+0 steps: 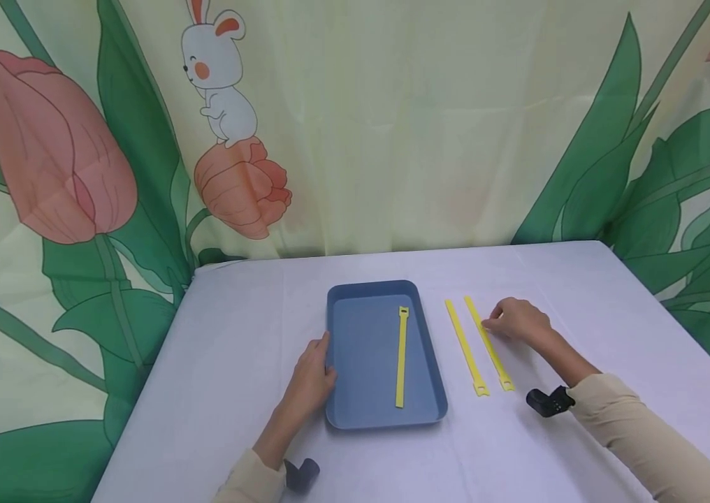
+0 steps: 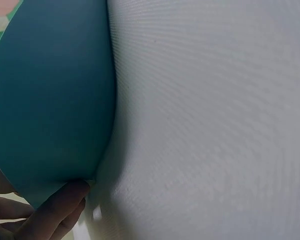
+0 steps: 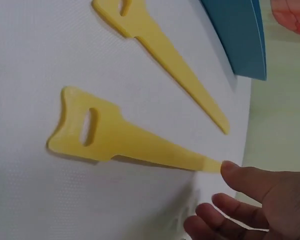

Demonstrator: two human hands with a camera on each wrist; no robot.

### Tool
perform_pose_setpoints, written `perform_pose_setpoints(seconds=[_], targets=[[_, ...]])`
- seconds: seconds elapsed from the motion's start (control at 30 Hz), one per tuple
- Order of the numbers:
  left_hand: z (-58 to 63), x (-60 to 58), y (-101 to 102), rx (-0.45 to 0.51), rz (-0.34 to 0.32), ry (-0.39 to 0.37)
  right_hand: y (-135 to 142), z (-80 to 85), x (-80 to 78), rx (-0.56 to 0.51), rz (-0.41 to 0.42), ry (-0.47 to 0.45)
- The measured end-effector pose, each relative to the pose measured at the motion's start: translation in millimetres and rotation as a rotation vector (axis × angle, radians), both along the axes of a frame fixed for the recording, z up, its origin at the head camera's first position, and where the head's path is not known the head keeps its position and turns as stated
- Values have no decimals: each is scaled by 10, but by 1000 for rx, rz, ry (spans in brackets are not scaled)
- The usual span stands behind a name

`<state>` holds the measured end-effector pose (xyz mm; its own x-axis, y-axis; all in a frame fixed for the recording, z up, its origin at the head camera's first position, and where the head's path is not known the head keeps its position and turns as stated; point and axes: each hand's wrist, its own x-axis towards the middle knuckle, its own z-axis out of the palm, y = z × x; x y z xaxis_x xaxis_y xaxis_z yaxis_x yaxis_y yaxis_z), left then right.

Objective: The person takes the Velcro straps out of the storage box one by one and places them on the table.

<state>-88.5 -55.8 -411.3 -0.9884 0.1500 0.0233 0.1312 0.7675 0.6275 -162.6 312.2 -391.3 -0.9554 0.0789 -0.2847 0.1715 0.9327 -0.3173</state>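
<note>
My left hand grips the left side of a blue-grey tray; in the left wrist view its fingers press the tray's outer wall. Inside the tray, toward its right side, lies a yellow strap-style cable tie with a slotted head pointing away from me. Two more yellow cable ties lie on the table right of the tray, slotted ends nearest me. My right hand pinches the rightmost cable tie by its narrow part, thumb on it and other fingers curled. The other cable tie lies beside it.
A white cloth covers the table. Behind stands a curtain printed with tulips and a rabbit. Black wrist cameras are worn at both sleeves.
</note>
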Motion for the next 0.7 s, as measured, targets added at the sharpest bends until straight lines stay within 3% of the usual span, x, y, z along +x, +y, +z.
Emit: perform_pose_setpoints(seconds=[0.17,0.3,0.43,0.57,0.7], targets=[[11,0,-1,6,-11,-9,-125,66,-17,35,61,347],[19,6,-2,2,-10,-13,-225,71,-68,-40,190,574],[12,7,-3,3,-7,-11,-359,87,-90,-152,354,670],[13,6,-3,2,-4,-12,-552,112,-39,-198,528,743],[14,6,0,3,-5,-12,-732,142,15,-248,683,715]])
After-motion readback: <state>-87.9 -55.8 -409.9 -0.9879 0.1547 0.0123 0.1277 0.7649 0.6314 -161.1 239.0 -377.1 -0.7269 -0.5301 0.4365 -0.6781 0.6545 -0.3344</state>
